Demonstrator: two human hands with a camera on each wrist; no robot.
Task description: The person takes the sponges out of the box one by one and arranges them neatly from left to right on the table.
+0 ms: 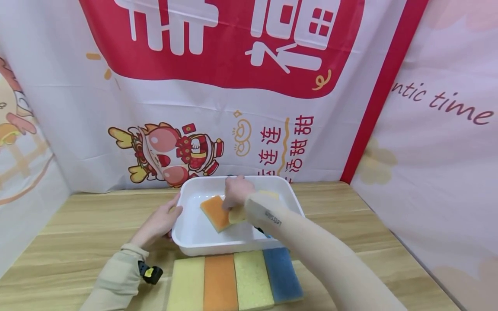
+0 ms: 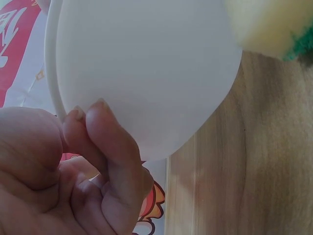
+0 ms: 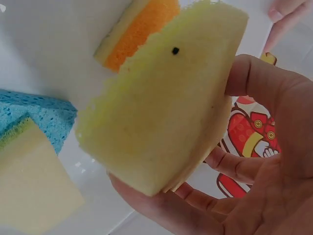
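Note:
My left hand [image 1: 161,220] grips the left rim of a white plastic tray [image 1: 200,248], its fingertips curled at the edge in the left wrist view. Over the tray's middle, my right hand [image 1: 238,192] holds a pale yellow sponge [image 3: 166,98] between thumb and fingers, tilted above the bottom. An orange sponge [image 1: 218,211] lies in the tray just left of the held one. Also inside are a blue sponge [image 3: 46,115] and a cream sponge with a green layer [image 3: 36,181]. My right forearm covers part of the tray's right side in the head view.
In front of the tray, a side-by-side row of sponges lies on the wood-grain table [image 1: 369,255]: yellow [image 1: 188,283], orange [image 1: 220,283], yellow-green [image 1: 253,280] and blue [image 1: 282,275]. A printed cloth [image 1: 218,99] hangs right behind the tray, with more cloth at both sides.

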